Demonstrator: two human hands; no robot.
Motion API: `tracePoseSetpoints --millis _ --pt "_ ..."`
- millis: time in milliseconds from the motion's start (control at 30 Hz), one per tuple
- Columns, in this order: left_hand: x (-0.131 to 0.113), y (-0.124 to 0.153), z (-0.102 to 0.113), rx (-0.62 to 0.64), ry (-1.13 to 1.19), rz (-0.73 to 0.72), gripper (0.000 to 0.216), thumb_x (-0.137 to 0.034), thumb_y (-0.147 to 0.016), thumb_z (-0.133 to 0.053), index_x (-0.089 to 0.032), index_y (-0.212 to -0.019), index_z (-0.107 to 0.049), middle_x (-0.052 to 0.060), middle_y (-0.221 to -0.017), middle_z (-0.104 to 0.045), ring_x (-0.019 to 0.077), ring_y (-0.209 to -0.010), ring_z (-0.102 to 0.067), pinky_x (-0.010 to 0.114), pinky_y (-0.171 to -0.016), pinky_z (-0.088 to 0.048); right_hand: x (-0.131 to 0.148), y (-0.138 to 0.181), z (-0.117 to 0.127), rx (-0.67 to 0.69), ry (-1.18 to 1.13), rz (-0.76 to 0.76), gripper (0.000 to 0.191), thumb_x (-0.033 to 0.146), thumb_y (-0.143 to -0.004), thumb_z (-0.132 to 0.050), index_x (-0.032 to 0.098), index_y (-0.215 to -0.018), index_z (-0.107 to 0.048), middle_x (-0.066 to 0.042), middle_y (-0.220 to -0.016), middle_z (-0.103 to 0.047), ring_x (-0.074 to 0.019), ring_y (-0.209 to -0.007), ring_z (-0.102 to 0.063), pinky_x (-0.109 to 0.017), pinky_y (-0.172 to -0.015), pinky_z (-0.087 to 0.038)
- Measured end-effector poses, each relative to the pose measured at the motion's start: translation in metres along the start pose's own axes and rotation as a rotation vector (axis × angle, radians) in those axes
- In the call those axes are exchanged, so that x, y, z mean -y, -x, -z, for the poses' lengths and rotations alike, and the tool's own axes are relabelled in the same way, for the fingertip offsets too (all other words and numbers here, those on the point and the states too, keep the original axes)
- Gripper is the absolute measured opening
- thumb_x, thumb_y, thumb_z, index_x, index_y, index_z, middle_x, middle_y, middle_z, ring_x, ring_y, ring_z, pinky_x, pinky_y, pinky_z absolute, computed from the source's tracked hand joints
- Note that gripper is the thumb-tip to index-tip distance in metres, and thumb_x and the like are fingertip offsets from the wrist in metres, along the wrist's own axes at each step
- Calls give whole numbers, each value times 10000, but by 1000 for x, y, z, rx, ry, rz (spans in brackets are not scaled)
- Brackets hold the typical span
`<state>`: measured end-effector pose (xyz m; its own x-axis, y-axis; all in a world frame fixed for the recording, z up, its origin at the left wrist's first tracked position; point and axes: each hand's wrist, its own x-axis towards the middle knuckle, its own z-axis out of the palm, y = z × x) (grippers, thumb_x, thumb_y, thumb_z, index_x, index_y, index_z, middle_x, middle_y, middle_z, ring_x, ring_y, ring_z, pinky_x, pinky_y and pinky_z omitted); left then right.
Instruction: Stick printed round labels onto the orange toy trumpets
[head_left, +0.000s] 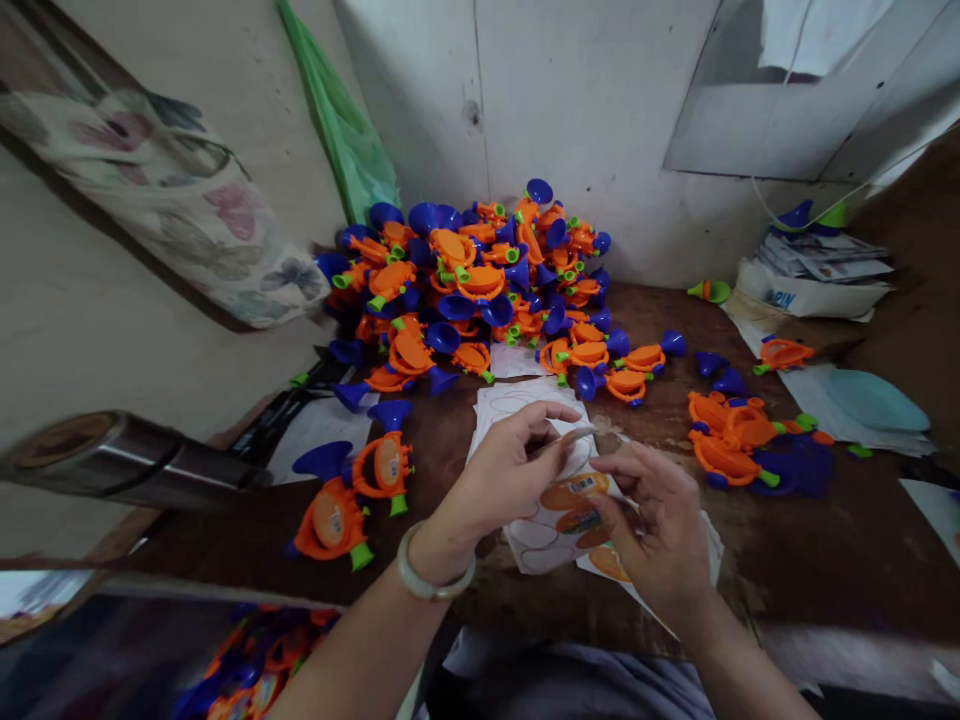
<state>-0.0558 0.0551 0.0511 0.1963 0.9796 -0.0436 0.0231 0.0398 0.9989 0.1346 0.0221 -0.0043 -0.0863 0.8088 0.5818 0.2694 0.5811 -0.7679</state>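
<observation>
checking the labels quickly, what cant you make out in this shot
Head view: print on the orange oval stickers is too small, partly behind the right hand.
Head view: what the left hand pinches is blurred.
Head view: the lower pile of orange and blue toy horns is cut off by the bottom edge.

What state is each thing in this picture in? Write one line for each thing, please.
Left hand, pinching a thin pale strip
Right hand, fingers curled above the sheet
Sticker sheet, lying under the hands, several stickers gone
Toy trumpet, lying on the table, sticker on
Trumpet heap, piled in the corner
</observation>
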Motion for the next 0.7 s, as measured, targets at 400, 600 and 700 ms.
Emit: tracePoseSetpoints --millis 400,600,700 --pt "6 2 -13 120 125 123 457 -354 -819 -745 -133 -1220 -756 -82 -592 -495 90 -539 -362 223 -531 -284 -8 5 17 -43 430 262 105 222 -990 -734 292 -1064 -759 -12 -799 -834 -206 -661 -786 -290 -595 -645" --pt "14 -6 -14 86 -58 35 417 -306 -919 -648 -142 -1293 -731 -70 -608 -495 101 -526 -378 212 -519 -302 -23 25 13 -147 542 361 149 174 -986 -715 307 -974 -782 -13 -859 -799 -198 -761 -754 -309 -702 -615" --pt "27 -33 -7 -39 -428 -115 394 -232 -990 -557 -162 -1346 -711 -56 -640 -542 121 -547 -447 220 -548 -371 -22 44 5 -273 527 400 276 129 -866 -838 374 -971 -764 15 -911 -748 -206 -831 -711 -358 -779 -575"
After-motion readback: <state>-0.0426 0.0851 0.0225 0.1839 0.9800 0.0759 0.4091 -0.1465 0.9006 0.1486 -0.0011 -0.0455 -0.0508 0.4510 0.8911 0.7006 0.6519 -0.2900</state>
